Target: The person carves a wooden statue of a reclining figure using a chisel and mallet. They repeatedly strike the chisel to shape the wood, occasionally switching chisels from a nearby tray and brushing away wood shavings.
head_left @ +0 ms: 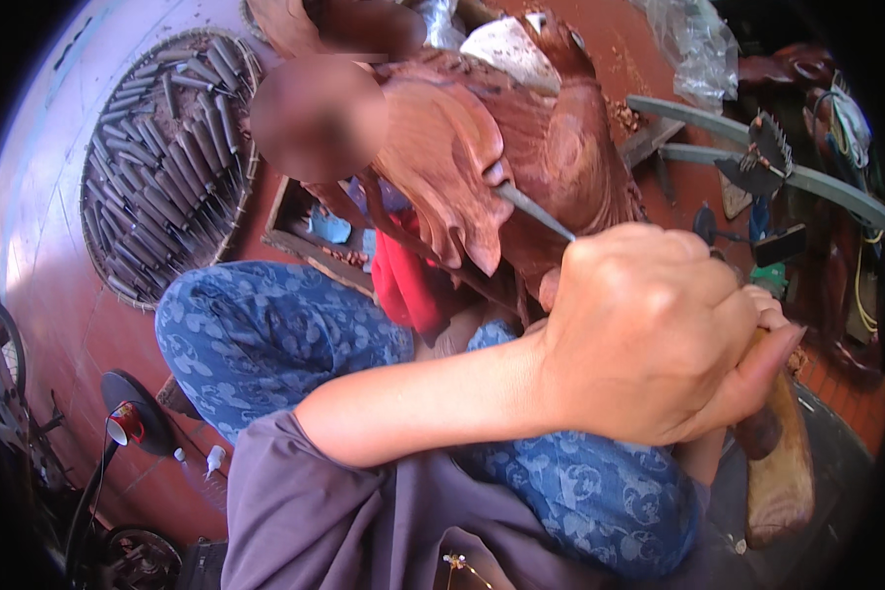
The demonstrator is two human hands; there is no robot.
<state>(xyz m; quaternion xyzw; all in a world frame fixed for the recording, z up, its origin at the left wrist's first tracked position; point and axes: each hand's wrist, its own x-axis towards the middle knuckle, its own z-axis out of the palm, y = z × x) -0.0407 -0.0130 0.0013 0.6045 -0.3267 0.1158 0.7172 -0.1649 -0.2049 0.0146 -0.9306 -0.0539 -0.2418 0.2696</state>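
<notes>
Slim metal chisel [533, 210], tip against reddish wood carving [521, 147]

Woodcarving workshop, floor-level, round tray of chisels [167, 157], half-cut red wood carving [521, 147], wood chips, misc tools

Left hand [659, 334] fisted around a chisel [536, 211] — tip against reddish wooden carving [551, 138].

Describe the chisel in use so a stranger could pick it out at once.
Start at the big reddish wood carving. A thin grey metal chisel slants from the fist up to its curved edge. Unlike the many chisels lying in the round woven tray, it alone is held.
</notes>
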